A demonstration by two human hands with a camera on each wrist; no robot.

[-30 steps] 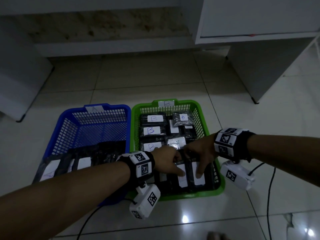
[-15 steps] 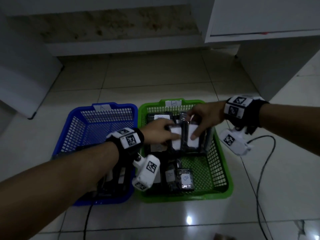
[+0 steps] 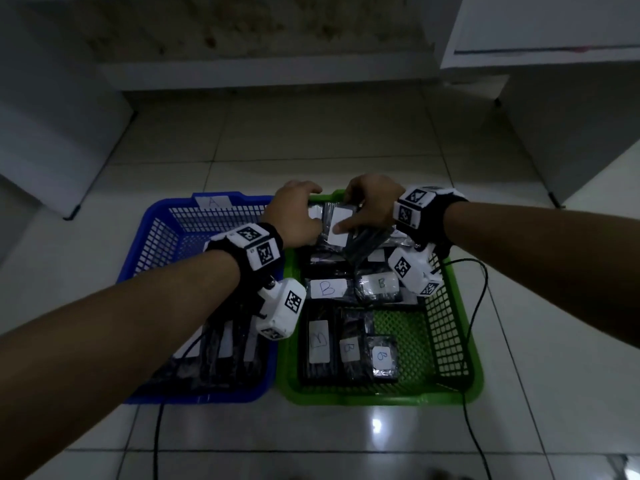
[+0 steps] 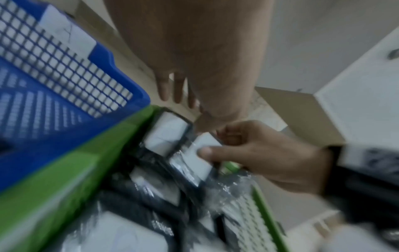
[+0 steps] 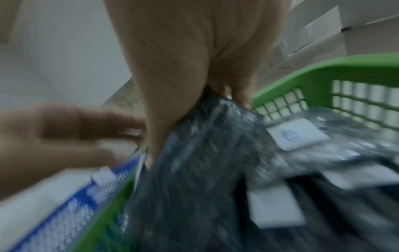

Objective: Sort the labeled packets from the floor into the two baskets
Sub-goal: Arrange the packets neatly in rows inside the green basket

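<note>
Here both hands (image 3: pixel 332 216) grip dark packets (image 3: pixel 337 225) over the packet-filled green basket (image 3: pixel 460 372), beside the blue basket (image 3: pixel 152 244).

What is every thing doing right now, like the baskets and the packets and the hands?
Blue basket: on the floor, labeled A, some packets inside.
Green basket: beside the blue one, touching, many packets inside.
Held packets: gripped by both hands at the far end of the green basket.
B packets: lying flat in the green basket.
Left hand: holding the packets.
Right hand: pinching a packet, thumb on its label.
</note>
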